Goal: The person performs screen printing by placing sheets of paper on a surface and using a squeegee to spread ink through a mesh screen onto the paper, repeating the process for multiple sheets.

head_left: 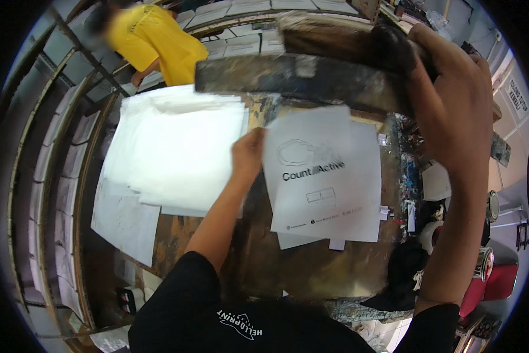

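Observation:
My right hand [456,88] is raised at the upper right, closed round the end of a worn, ink-stained wooden frame [300,73] that looks like a screen-printing frame. The frame is tilted up over the far part of the table. Below it lies a thin white sheet [311,209] with black printing, overlapping another sheet on the dark board [311,270]. My left hand [248,154] is closed at the sheet's upper left edge, its fingertips partly hidden. Left of that hand is a loose stack of white sheets [176,147].
Slatted racks [58,176] holding paper stand at the left. A person in a yellow shirt [158,41] works beyond the stack. Black cloth [403,276], open tins [485,262] and a red object [500,288] are at the right. Small white tabs [384,212] sit along the board.

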The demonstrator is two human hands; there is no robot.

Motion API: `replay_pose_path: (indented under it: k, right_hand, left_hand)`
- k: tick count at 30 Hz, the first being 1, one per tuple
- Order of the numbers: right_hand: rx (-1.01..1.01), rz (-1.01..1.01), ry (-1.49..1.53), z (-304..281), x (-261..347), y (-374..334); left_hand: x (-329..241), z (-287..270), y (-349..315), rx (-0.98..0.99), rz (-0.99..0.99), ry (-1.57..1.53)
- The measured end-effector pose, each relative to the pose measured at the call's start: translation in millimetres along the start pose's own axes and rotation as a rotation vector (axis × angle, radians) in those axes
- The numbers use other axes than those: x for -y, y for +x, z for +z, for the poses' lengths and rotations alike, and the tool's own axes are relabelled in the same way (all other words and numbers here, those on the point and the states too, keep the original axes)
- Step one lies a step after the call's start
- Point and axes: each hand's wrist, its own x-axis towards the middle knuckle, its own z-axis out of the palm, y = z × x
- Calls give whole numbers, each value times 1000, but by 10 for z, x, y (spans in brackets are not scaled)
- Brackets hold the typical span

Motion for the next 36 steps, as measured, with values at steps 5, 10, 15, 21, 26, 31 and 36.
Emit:
replay_pose_path:
  k: [5, 10, 15, 21, 26, 31, 36]
  right_hand:
    - [79, 18, 16, -149, 252, -169]
    - [35, 57, 36, -184, 376, -330]
    - [36, 38, 28, -156, 432, -416]
    - [15, 3, -24, -183, 409, -583]
    - [19, 21, 19, -118, 353, -312]
    - [174, 92, 136, -262, 403, -287]
    - [457, 136, 216, -641, 426, 4]
  left_hand:
    - [967, -1385, -704, -372, -175, 27]
    - [1620, -2553, -996, -526, -190, 474]
    - [1660, -3022, -925, -585, -348, 975]
    - [277, -1838, -1390, 693, 361, 747]
    - [-216, -842, -1629, 759, 486, 512]
    - [-977, 202, -1856, 767, 642, 330]
    - [-1410, 567, -1984, 833, 642, 287]
